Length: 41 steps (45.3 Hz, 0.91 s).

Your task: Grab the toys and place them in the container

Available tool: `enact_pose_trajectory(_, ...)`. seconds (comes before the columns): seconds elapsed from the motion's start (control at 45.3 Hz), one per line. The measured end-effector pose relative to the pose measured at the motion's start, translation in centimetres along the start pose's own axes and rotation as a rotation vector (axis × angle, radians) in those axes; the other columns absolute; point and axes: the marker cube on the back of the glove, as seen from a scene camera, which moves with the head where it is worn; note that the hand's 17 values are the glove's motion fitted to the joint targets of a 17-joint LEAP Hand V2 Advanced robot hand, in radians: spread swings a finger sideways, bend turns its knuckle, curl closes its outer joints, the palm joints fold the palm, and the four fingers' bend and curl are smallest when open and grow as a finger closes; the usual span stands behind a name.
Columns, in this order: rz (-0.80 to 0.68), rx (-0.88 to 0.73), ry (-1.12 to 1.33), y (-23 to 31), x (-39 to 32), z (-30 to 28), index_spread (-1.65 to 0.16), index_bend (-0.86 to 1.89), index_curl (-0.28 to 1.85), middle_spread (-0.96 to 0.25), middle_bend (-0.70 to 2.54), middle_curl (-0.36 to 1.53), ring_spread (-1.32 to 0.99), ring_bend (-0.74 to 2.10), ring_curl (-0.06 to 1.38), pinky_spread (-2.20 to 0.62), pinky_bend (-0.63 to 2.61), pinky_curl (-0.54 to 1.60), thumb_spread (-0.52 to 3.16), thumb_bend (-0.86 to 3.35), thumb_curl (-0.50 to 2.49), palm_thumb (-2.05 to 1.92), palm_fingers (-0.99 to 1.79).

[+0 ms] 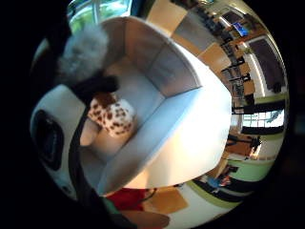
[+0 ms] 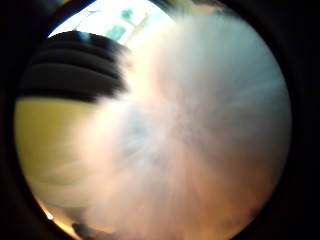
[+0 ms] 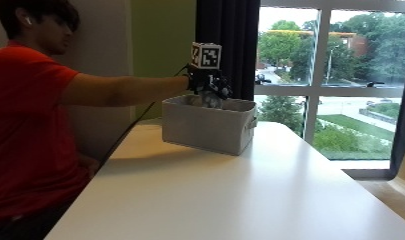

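Grip (image 3: 208, 86) clutches grey fluffy toy (image 3: 206, 99) above container (image 3: 208, 125); spotted toy (image 1: 113, 116) lies inside.

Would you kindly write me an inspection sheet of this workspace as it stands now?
Surface: white table, bare where visible.
Job's things: grey fabric container stands at the table's far end; a brown-spotted plush toy lies on its floor; a grey fluffy toy is at the gloved right hand, above the container's opening.
Clutter: nothing seen.
Hands: the right hand is over the container with the fluffy toy; whether its fingers are closed on it cannot be told. The other hand is not in view.
Cables: left out of this note.
Surroundings: large window, dark curtain, green wall.
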Motion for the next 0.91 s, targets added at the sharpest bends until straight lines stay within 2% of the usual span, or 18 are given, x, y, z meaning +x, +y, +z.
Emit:
enact_pose_trajectory(0.022,-0.003,-0.019,0.008,0.1,0.0,0.0,-0.47,0.01,1.03,-0.37,0.74,0.70,-0.38,1.11,0.45,-0.35,0.98,0.43,0.94,-0.11,0.91,0.12,0.51)
enact_pose_trajectory(0.066,-0.007,-0.041,0.025,0.4,0.0,0.0,-0.45,-0.02,0.98,-0.33,0.63,0.67,-0.33,1.05,0.46,-0.28,1.08,0.48,0.98,-0.11,0.85,0.04,0.20)
enact_pose_trajectory(0.11,-0.013,-0.044,0.039,0.6,0.0,-0.1,-0.43,-0.03,0.92,-0.29,0.55,0.64,-0.27,0.96,0.44,-0.21,1.16,0.50,1.00,-0.11,0.79,-0.04,-0.05)
enact_pose_trajectory(0.155,-0.017,-0.034,0.047,0.9,0.3,-0.3,-0.42,0.00,0.85,-0.25,0.50,0.61,-0.22,0.85,0.38,-0.15,1.18,0.49,1.01,-0.12,0.74,-0.10,-0.18)
enact_pose_trajectory(0.309,0.007,0.001,0.053,2.1,2.5,-0.8,-0.38,0.07,0.69,-0.17,0.39,0.53,-0.10,0.63,0.27,-0.02,1.19,0.44,1.00,-0.13,0.58,-0.16,-0.20)
enact_pose_trajectory(0.641,0.065,-0.016,0.110,6.8,10.6,-0.2,-0.35,0.15,0.52,-0.11,0.27,0.46,-0.02,0.43,0.22,0.07,0.98,0.36,0.98,-0.12,0.37,-0.16,-0.16)
enact_pose_trajectory(0.729,0.121,0.018,0.112,8.1,12.9,0.1,-0.35,0.15,0.50,-0.10,0.23,0.45,-0.02,0.38,0.21,0.08,0.92,0.33,0.97,-0.12,0.33,-0.15,-0.15)
enact_pose_trajectory(0.817,0.297,0.012,0.156,9.1,15.8,0.5,-0.35,0.15,0.47,-0.10,0.20,0.44,-0.03,0.34,0.21,0.08,0.88,0.32,0.97,-0.11,0.30,-0.15,-0.13)
enact_pose_trajectory(0.906,0.297,0.008,0.159,10.5,17.5,0.9,-0.35,0.15,0.45,-0.10,0.18,0.42,-0.03,0.31,0.21,0.08,0.85,0.31,0.97,-0.11,0.27,-0.16,-0.12)
